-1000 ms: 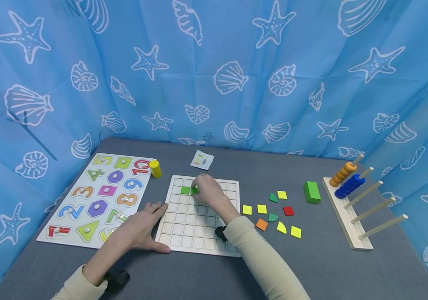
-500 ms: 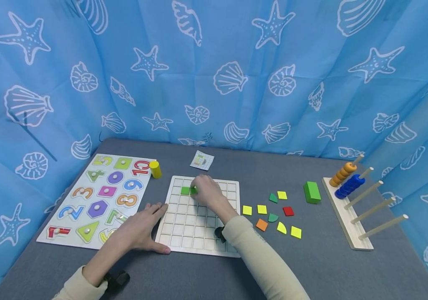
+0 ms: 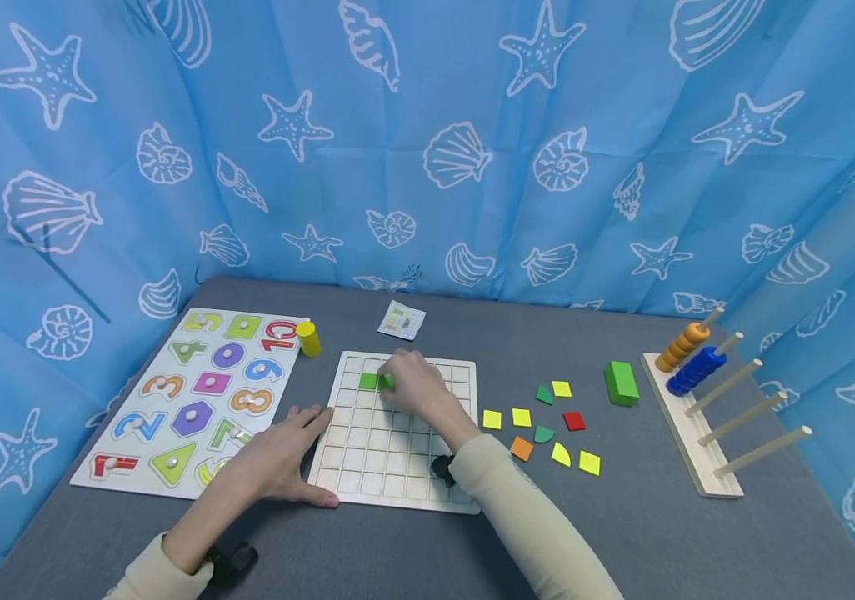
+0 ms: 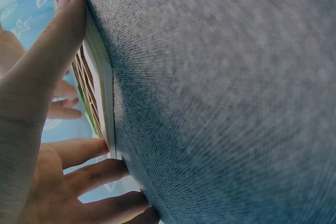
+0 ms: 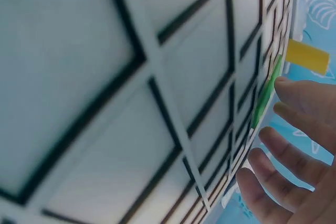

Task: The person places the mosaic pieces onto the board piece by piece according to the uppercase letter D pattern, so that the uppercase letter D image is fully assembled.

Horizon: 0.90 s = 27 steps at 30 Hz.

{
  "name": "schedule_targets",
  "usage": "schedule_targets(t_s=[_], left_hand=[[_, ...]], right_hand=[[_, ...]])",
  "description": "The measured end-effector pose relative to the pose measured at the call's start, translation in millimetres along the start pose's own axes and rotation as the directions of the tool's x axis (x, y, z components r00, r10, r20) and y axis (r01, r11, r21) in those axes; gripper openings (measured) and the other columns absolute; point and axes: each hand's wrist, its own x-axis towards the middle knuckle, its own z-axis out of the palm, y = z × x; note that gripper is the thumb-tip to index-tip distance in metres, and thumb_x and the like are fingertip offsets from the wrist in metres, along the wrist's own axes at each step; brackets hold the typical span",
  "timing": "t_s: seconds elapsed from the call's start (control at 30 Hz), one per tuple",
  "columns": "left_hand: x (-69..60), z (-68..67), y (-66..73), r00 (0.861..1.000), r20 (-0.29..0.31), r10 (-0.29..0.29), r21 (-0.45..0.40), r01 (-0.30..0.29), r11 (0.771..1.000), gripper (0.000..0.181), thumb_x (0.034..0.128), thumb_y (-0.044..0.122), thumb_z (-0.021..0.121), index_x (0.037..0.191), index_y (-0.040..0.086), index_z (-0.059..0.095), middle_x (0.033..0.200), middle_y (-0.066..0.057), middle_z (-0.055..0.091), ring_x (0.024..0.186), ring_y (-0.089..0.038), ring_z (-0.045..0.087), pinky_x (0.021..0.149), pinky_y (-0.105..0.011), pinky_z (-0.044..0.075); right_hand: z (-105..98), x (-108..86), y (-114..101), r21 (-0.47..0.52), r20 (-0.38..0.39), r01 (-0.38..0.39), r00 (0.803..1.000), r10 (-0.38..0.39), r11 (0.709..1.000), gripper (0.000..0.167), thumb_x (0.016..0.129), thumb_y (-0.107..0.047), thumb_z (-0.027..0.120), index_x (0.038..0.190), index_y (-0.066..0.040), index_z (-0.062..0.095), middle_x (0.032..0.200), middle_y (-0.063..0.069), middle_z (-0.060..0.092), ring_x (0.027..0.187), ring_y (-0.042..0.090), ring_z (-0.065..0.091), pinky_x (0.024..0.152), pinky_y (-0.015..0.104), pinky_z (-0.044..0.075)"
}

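A pale square grid board (image 3: 371, 458) lies on the table in the head view. My left hand (image 3: 281, 458) steadies its left side, fingers spread along the edge and thumb at the near edge; in the left wrist view, the thumb and fingertips touch the board's rim (image 4: 100, 66). A green square tile (image 3: 368, 381) sits in a cell of an upper row. Just right of it, my right hand (image 3: 416, 385) has its fingertips at a second green tile (image 3: 387, 382), partly covered. In the right wrist view, thumb and index are by the green (image 5: 268, 93), with the fingers fairly straight.
Loose yellow, green, red and orange tiles (image 3: 522, 448) lie right of the board. Beyond them are a green block (image 3: 622, 383) and a peg rack (image 3: 686, 433) with beads. Left is a number puzzle (image 3: 195, 400) with a yellow cylinder (image 3: 309, 339); a pattern card (image 3: 401, 321) lies behind.
My right hand has shifted very slightly left, staying over the second green tile. The left hand keeps its place on the board's edge. The head view has moved a little.
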Motion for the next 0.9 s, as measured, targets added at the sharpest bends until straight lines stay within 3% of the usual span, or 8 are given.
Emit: schedule_targets(t_s=[0.3, 0.6, 0.9], left_hand=[[0.0, 1.2, -0.3, 1.0, 0.006, -0.008, -0.002, 0.008, 1.0, 0.127, 0.0627, 0.076, 0.083, 0.157, 0.004, 0.038, 0.158, -0.026, 0.043, 0.142, -0.056, 0.043, 0.109, -0.068, 0.044], [0.0, 0.6, 0.4, 1.0, 0.007, -0.011, 0.005, 0.011, 1.0, 0.128, 0.0621, 0.076, 0.083, 0.157, 0.003, 0.038, 0.158, -0.026, 0.043, 0.142, -0.055, 0.043, 0.109, -0.067, 0.044], [0.1, 1.0, 0.9, 1.0, -0.007, -0.001, 0.015, 0.001, 1.0, 0.128, 0.0616, 0.075, 0.084, 0.156, 0.002, 0.039, 0.157, -0.027, 0.044, 0.141, -0.056, 0.044, 0.11, -0.066, 0.044]], right_hand=[[-15.7, -17.0, 3.7, 0.031, -0.019, -0.031, 0.999, 0.032, 0.999, 0.029, 0.094, -0.014, 0.072, 0.122, -0.007, 0.075, 0.123, 0.016, 0.07, 0.121, 0.039, 0.061, 0.099, 0.055, 0.055], [-26.2, -40.7, 26.7, -0.008, -0.081, -0.037, 0.996, 0.036, 0.999, 0.024, 0.094, -0.018, 0.073, 0.116, -0.009, 0.078, 0.11, 0.015, 0.07, 0.098, 0.034, 0.063, 0.073, 0.048, 0.056], [-35.9, -67.9, 52.1, -0.081, -0.102, -0.101, 0.99, 0.093, 0.992, 0.029, 0.091, -0.02, 0.078, 0.118, -0.01, 0.077, 0.111, 0.012, 0.071, 0.095, 0.028, 0.062, 0.066, 0.042, 0.056]])
